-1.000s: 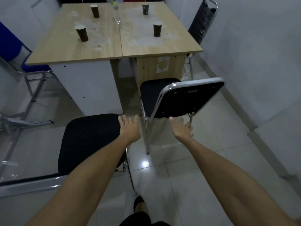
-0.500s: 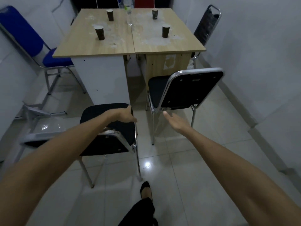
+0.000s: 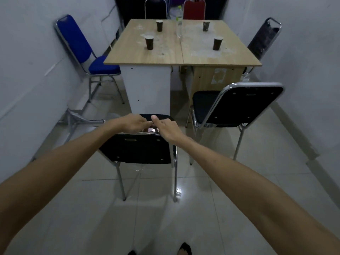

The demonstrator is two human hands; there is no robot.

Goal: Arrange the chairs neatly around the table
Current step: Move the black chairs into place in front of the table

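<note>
We saw both hands meet on the top rail of the near black chair (image 3: 139,150). The left hand (image 3: 135,124) curled its fingers over the chrome tube and gripped it; the right hand (image 3: 168,128) lay on the same rail just beside it, thumb raised, and whether its fingers wrapped the tube we could not tell. That chair had a padded black back with small screws and a slot, thin shiny steel legs, and a seat mostly hidden behind our hands. It stood just short of the table's (image 3: 165,54) near edge, facing the white panel under the table's left half.

To the right of the hands stood a second black chair (image 3: 239,105), its rounded back framed in chrome, its seat near the wooden panel below the table's right half. Beyond the hands the table showed two pale wood-grain tops side by side, dusted with whitish smears. Four dark paper cups (image 3: 149,43) and a clear plastic bottle (image 3: 178,24) stood on it.

Far left of the hands a blue chair (image 3: 82,52) sat by the wall. Far right, a dark chair (image 3: 263,39) was partly hidden by the table. Beyond the table, a black chair back (image 3: 155,9) and a red one (image 3: 194,10) were cut off below. The glossy tiled floor (image 3: 202,208) reflected a light.
</note>
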